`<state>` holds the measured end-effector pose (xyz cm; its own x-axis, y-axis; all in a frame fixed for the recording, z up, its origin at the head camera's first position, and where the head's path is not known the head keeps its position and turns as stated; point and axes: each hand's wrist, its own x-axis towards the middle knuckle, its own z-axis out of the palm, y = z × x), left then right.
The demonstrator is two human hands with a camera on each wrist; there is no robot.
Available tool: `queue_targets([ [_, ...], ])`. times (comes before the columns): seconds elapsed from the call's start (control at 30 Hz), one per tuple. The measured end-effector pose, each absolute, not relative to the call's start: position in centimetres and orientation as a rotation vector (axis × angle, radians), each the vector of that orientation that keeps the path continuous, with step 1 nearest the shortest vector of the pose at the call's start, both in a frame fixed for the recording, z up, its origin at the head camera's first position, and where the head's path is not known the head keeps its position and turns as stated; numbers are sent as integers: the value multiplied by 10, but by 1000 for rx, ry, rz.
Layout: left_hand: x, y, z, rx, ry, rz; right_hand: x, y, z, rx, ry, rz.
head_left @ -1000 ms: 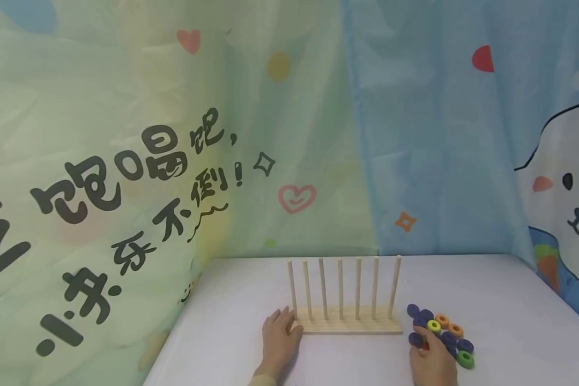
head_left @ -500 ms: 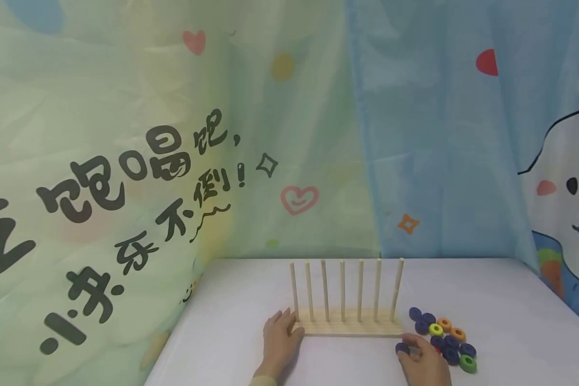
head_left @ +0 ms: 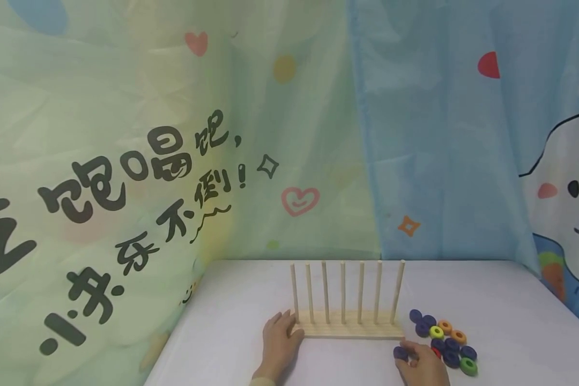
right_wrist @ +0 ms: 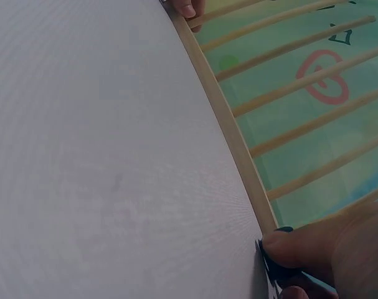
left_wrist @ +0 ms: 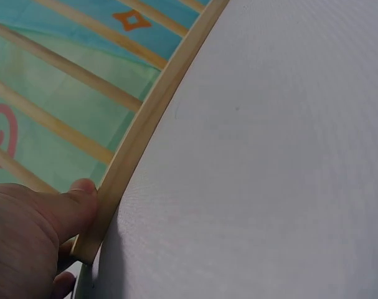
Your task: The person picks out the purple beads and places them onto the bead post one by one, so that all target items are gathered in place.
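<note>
Loose rings (head_left: 451,346) (head view only) beside right hand (head_left: 423,364) with dark ring (head_left: 400,353).

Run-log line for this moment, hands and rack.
left hand: gripping wooden peg rack, left end | right hand: pinching dark blue ring by right end | pegs: all bare | loose rings: on table, right of rack

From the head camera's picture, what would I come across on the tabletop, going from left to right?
Left hand → wooden peg rack → right hand holding a dark ring → green ring.
</note>
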<state>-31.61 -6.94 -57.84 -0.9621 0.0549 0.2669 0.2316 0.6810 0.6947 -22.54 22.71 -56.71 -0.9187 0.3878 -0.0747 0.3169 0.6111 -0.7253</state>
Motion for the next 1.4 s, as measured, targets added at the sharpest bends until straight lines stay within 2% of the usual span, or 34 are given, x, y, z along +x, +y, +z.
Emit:
queue_targets([
  [0.6,-319,-72,-581,-300,-2627,-1073,-223,198,-565,-565,-2617,1386],
  [1.0,-320,-72,-579,-333,-2633,-1104,-221,195,-564,-539,-2595,1379],
  [1.4,-322,-74,-582,-329,-2642,-1084,-222,180,-561,-416,-2576,1355],
])
